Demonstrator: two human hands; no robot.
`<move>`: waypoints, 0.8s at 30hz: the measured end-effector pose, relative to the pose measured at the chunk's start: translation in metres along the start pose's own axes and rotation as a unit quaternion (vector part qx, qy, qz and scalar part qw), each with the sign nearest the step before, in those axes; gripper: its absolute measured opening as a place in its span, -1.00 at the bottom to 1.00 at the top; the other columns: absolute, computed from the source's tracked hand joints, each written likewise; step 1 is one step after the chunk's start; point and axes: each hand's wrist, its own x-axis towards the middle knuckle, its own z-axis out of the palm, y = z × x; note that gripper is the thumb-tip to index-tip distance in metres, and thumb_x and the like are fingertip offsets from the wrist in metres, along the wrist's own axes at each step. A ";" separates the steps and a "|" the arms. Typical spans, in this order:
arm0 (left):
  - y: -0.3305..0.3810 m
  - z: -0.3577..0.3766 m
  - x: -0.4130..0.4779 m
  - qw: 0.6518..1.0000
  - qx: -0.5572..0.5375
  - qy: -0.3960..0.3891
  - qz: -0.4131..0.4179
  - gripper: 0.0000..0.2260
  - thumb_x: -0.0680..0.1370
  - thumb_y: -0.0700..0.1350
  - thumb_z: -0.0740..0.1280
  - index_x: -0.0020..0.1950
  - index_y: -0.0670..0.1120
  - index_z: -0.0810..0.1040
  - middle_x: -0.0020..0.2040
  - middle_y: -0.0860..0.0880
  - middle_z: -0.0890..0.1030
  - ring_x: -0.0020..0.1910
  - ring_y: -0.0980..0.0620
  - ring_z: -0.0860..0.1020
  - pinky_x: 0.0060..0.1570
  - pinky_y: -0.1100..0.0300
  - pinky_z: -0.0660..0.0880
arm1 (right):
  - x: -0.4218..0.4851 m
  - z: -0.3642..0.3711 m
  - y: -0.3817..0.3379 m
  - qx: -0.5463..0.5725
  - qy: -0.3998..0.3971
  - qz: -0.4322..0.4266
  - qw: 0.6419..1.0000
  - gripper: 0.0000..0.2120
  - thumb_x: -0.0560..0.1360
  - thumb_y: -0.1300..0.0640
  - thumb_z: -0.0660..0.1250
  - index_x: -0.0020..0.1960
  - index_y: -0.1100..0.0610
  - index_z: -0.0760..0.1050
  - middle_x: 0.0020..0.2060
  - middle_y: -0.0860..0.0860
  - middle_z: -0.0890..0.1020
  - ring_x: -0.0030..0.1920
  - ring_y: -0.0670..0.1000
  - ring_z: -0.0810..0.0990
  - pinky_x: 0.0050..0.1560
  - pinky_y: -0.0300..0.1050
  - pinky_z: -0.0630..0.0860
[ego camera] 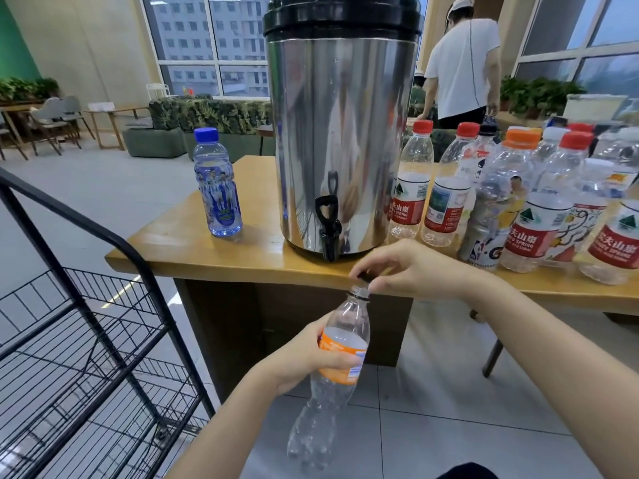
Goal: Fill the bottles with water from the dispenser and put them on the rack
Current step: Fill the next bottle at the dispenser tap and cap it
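Note:
My left hand [304, 357] grips an empty clear bottle with an orange label [340, 354] around its middle, tilted, below the table edge. My right hand [408, 267] pinches a black cap [363, 277] just above the bottle's open neck. The steel dispenser [342, 133] stands on the wooden table [207, 250], its black tap [328, 223] right above my hands. A filled bottle with a blue cap [218, 184] stands left of the dispenser. Several empty bottles [518, 202] crowd the table to its right. The black wire rack [86, 340] stands at the lower left.
A person in a white shirt [460, 63] stands behind the table with their back turned. Sofas, chairs and plants fill the room behind. Grey tiled floor lies between the rack and the table.

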 end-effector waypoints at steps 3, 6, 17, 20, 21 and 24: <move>-0.010 0.002 0.003 0.998 -0.039 0.054 0.002 -0.52 0.41 0.03 0.49 0.29 0.07 0.46 0.08 0.00 0.66 0.08 0.02 0.64 0.13 0.11 0.56 | 0.009 -0.004 0.029 -0.060 0.154 0.062 0.984 -0.68 0.45 0.18 0.46 0.20 0.08 0.57 0.07 -0.04 0.62 0.09 -0.05 0.58 0.09 -0.24 0.50; -0.016 0.003 0.010 0.986 -0.032 0.163 0.003 -0.53 0.46 0.10 0.48 0.31 0.12 0.42 0.20 -0.02 0.59 0.12 0.02 0.63 0.15 0.09 0.57 | 0.021 -0.004 0.061 -0.147 0.229 0.169 0.947 -0.77 0.46 0.21 0.44 0.12 0.15 0.58 -0.04 0.09 0.62 0.00 0.11 0.57 0.01 -0.04 0.50; -0.001 -0.006 0.032 0.949 0.043 0.311 0.007 -0.41 0.38 0.01 0.57 0.33 0.02 0.40 0.18 0.04 0.54 0.14 0.08 0.54 0.13 0.12 0.55 | 0.033 0.009 0.070 -0.110 0.266 0.206 0.935 -0.70 0.51 0.20 0.39 0.23 0.16 0.56 0.12 0.11 0.62 0.14 0.14 0.56 0.14 -0.01 0.46; 0.002 -0.007 0.039 0.944 0.063 0.323 0.006 -0.40 0.35 0.00 0.58 0.32 0.01 0.41 0.17 0.03 0.55 0.14 0.06 0.54 0.14 0.10 0.55 | 0.037 0.001 0.041 -0.147 0.344 0.120 0.919 -0.77 0.55 0.19 0.33 0.19 0.16 0.57 0.08 0.09 0.62 0.06 0.10 0.57 0.08 -0.02 0.51; 0.004 -0.007 0.040 0.942 0.069 0.327 0.008 -0.40 0.35 0.00 0.59 0.31 0.01 0.41 0.17 0.04 0.54 0.14 0.07 0.53 0.13 0.12 0.55 | 0.039 -0.001 0.028 -0.145 0.369 0.063 0.916 -0.78 0.56 0.19 0.32 0.18 0.17 0.58 0.05 0.08 0.63 0.02 0.06 0.58 0.07 -0.04 0.52; 0.006 -0.007 0.044 0.938 0.071 0.338 0.014 -0.41 0.35 -0.03 0.60 0.28 0.01 0.40 0.15 0.05 0.52 0.13 0.07 0.52 0.09 0.15 0.53 | 0.047 -0.007 -0.021 -0.109 0.385 -0.080 0.913 -0.70 0.59 0.14 0.28 0.30 0.17 0.50 0.02 -0.01 0.59 -0.07 -0.15 0.51 0.03 -0.37 0.45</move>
